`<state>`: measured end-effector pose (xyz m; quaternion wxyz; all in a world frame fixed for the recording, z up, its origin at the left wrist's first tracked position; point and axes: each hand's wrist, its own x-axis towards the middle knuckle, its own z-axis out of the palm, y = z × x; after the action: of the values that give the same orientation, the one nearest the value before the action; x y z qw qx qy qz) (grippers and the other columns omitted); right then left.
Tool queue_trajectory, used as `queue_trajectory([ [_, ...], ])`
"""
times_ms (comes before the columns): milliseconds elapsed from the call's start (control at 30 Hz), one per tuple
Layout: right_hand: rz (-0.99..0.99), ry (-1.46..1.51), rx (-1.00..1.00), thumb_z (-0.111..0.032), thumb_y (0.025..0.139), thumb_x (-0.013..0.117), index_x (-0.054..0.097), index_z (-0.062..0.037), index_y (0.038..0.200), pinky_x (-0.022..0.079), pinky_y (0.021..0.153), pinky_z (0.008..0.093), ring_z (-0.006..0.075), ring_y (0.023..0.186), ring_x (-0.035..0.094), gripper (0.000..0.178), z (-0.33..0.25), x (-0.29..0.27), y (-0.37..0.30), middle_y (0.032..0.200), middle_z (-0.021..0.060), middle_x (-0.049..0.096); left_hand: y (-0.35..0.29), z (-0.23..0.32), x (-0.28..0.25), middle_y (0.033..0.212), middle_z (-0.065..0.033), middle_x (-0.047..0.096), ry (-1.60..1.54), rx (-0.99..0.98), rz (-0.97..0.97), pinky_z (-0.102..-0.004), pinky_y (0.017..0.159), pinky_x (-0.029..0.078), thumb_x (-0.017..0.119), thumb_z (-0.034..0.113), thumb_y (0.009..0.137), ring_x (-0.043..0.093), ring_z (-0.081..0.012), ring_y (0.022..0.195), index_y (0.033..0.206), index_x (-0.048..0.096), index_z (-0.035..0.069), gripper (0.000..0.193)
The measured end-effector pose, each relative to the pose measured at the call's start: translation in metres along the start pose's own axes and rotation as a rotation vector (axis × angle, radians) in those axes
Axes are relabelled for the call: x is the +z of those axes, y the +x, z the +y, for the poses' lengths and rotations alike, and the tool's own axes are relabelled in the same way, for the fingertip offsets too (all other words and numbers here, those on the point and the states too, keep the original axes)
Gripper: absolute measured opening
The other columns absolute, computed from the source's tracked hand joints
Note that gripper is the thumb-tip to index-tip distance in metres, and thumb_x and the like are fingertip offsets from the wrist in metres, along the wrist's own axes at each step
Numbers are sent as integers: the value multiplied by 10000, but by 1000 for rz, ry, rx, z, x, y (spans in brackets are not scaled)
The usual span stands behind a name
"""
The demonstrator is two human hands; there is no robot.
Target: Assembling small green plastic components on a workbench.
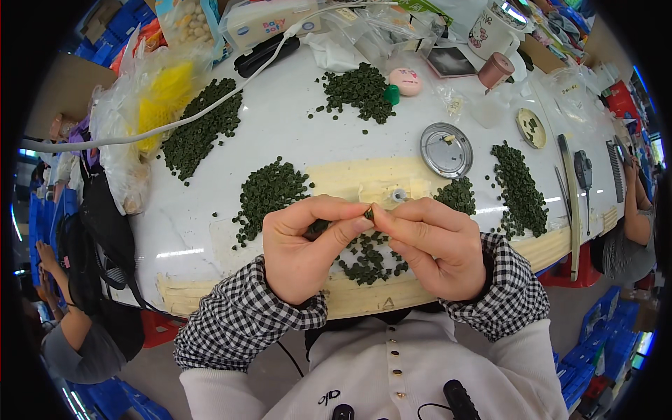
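Observation:
My left hand (299,246) and my right hand (442,246) meet over the near side of the table, each pinching with thumb and forefinger. Between their fingertips is a small dark green piece (369,213), too tiny to make out fully. Something dark green also shows in the curl of my left fingers. Just below the fingertips lies a loose scatter of small dark green pieces (367,260). Bigger heaps of the same kind sit beyond my left hand (271,198) and by my right hand (458,195).
More green heaps lie at far left (204,126), far middle (355,92) and right (519,190). A round metal dish (446,162) and a small round lid (531,129) stand right. A white cable (189,119) crosses the left. Tweezers (564,189) lie right; co-workers' arms show both sides.

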<state>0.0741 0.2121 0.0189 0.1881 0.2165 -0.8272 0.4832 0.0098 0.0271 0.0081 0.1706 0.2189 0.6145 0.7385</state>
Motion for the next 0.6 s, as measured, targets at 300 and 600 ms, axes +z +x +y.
queue_trajectory([
  [300,63,-240,148,30,761,674,661,2,925,471,549,281,211,633,591,167,-11,-36,0,775,108,612,17,18,-19,807,-47,675,264,-338,-336,-187,639,454,701,27,806,576,-58,686,898,667,-20,109],
  [600,-286,-549,265,-71,683,716,611,-43,757,451,669,342,244,751,520,132,-2,-45,-39,749,55,543,19,17,-21,753,-17,645,343,-447,-500,-178,554,385,683,88,818,496,-28,608,903,671,-13,133],
])
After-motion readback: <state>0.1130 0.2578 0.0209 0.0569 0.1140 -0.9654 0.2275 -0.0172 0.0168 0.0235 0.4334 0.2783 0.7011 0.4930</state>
